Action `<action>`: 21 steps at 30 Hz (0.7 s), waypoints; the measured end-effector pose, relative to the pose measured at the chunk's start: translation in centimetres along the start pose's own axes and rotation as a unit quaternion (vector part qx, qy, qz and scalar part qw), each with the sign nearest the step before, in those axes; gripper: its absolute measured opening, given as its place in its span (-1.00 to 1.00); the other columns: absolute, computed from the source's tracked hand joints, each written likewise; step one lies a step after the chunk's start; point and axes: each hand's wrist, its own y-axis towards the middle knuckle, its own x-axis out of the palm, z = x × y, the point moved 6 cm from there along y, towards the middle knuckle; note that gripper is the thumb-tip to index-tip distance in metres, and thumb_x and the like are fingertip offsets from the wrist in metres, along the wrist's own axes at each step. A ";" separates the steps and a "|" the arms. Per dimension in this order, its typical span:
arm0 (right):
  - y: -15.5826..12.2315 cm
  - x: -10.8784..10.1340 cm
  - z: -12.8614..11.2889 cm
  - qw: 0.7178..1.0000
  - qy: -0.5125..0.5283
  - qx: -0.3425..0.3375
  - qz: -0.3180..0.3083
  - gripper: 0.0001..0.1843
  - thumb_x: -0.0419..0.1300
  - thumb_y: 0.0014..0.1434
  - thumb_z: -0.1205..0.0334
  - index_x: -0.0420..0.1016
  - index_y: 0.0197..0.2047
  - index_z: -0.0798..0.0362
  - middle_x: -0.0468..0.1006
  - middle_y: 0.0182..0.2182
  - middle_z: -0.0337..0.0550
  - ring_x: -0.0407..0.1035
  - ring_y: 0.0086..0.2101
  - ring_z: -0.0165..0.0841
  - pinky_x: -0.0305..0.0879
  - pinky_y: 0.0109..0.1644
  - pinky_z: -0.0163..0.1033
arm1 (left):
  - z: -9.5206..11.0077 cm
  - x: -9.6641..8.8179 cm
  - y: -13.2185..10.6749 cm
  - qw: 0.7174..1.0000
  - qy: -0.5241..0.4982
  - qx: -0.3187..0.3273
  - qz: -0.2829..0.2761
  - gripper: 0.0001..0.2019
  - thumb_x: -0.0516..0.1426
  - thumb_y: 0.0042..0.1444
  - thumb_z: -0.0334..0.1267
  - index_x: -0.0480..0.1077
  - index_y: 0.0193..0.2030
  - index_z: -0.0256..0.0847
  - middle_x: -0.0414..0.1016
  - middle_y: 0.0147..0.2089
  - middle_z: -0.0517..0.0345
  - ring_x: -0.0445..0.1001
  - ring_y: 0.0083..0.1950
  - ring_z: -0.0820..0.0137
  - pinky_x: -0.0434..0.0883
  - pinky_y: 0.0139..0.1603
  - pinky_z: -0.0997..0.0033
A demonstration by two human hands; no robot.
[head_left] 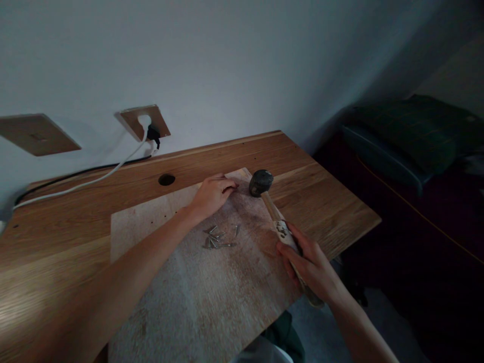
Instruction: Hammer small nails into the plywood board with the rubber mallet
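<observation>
My right hand is wrapped round the wooden handle of a hammer. The hammer's dark head hangs just above the far part of a pale board. My left hand rests on the board near its far edge, fingers pinched together close beside the hammer head. What the fingers pinch is too small to make out. Several loose nails lie in a small pile on the board between my two hands.
The board lies on a wooden desk with a round cable hole. A wall socket holds a white cable and a black plug. A dark cushioned seat stands to the right, past the desk's edge.
</observation>
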 end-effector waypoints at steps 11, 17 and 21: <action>0.2 0.1 -0.1 1.000 0.000 0.007 -0.002 -0.24 0.15 0.30 -0.06 0.20 0.42 0.18 0.37 -0.73 -0.46 0.21 -0.73 -0.42 0.19 -0.63 -0.36 | 0.0 -0.1 -0.1 1.000 -0.005 0.013 0.013 -0.81 0.14 0.33 -0.44 0.59 -0.19 -0.17 0.59 -0.24 0.07 0.55 -0.19 0.29 0.50 -0.10 0.28; 0.1 0.0 -0.3 1.000 0.001 0.015 0.004 -0.23 0.16 0.29 -0.07 0.20 0.42 0.20 0.38 -0.72 -0.45 0.23 -0.72 -0.42 0.19 -0.63 -0.37 | -0.1 -0.1 0.0 1.000 -0.004 0.000 -0.002 -0.82 0.16 0.31 -0.44 0.60 -0.20 -0.16 0.58 -0.23 0.07 0.55 -0.19 0.28 0.49 -0.10 0.28; 0.1 0.0 -0.3 1.000 -0.002 0.016 0.003 -0.22 0.17 0.28 -0.07 0.19 0.42 0.21 0.38 -0.72 -0.46 0.23 -0.72 -0.42 0.20 -0.63 -0.36 | -0.2 0.0 0.0 1.000 -0.001 -0.010 -0.004 -0.83 0.17 0.30 -0.43 0.60 -0.20 -0.15 0.58 -0.25 0.08 0.55 -0.20 0.29 0.49 -0.11 0.28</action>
